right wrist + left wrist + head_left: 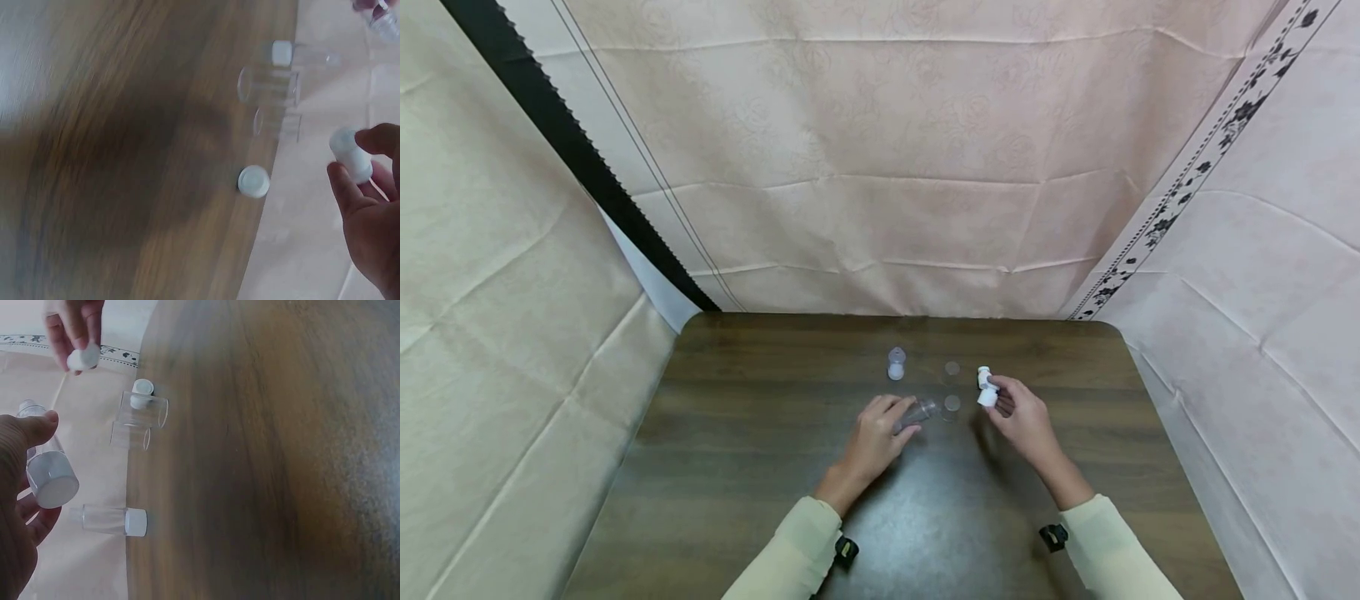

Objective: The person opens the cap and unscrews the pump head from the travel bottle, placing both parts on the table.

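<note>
My left hand (877, 427) grips a clear bottle (53, 475) with a white bottom end, tilted above the table. In my right hand (1021, 421), a small white cylinder (351, 155) is pinched between thumb and fingers, off the table. Just beyond it stands another white piece (983, 375) with a round top, also seen in the right wrist view. Two clear open cups, a larger one (145, 411) and a smaller one (130, 435), stand between the hands. A second clear bottle (896, 363) with a white lower part stands upright beyond my left hand.
The brown wooden table (760, 467) ends at a far edge close behind the bottle and cups. Pale cloth (880, 167) hangs behind it, and more cloth (1262, 292) hangs along the right side.
</note>
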Demonstrator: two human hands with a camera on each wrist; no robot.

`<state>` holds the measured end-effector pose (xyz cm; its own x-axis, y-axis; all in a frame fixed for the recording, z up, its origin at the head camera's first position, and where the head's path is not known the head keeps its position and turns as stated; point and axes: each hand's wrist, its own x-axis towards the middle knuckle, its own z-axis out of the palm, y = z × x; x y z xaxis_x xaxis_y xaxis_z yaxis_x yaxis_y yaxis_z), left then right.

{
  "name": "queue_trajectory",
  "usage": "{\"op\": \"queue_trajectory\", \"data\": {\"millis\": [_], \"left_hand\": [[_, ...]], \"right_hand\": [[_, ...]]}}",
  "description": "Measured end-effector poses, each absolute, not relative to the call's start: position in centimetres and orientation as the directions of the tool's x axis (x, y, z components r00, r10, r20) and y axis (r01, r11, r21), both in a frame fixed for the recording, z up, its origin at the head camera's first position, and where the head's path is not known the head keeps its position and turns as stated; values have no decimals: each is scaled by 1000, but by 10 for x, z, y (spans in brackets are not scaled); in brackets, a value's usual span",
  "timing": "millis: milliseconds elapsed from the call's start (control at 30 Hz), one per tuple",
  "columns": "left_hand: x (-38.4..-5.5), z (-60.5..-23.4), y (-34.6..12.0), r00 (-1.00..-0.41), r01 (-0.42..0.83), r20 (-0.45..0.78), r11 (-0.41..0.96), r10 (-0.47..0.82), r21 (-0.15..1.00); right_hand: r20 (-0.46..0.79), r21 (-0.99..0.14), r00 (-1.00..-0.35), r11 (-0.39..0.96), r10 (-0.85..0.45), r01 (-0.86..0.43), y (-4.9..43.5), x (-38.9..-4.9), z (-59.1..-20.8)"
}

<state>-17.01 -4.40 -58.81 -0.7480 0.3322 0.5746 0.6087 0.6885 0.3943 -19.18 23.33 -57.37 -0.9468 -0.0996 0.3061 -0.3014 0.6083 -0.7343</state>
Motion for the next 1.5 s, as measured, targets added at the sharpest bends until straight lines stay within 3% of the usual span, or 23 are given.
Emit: {"op": "queue_trajectory", "data": {"millis": [300, 733, 1000, 1500], "left_hand": [[-171, -588, -47, -744, 604, 594, 688, 306, 402], [-170, -589, -49, -736, 613, 610, 674, 295, 413], [-170, -588, -50, -745, 613, 599, 656, 293, 441], [-172, -590, -52, -712, 640, 641, 642, 288, 422]], "right_hand": [[225, -633, -957, 719, -185, -288, 249, -202, -581], [-42, -599, -970, 783, -239, -167, 259, -214, -596], [-40, -567, -961, 798, -274, -203, 263, -218, -607], [-91, -605, -972, 788, -217, -119, 262, -215, -615]]}}
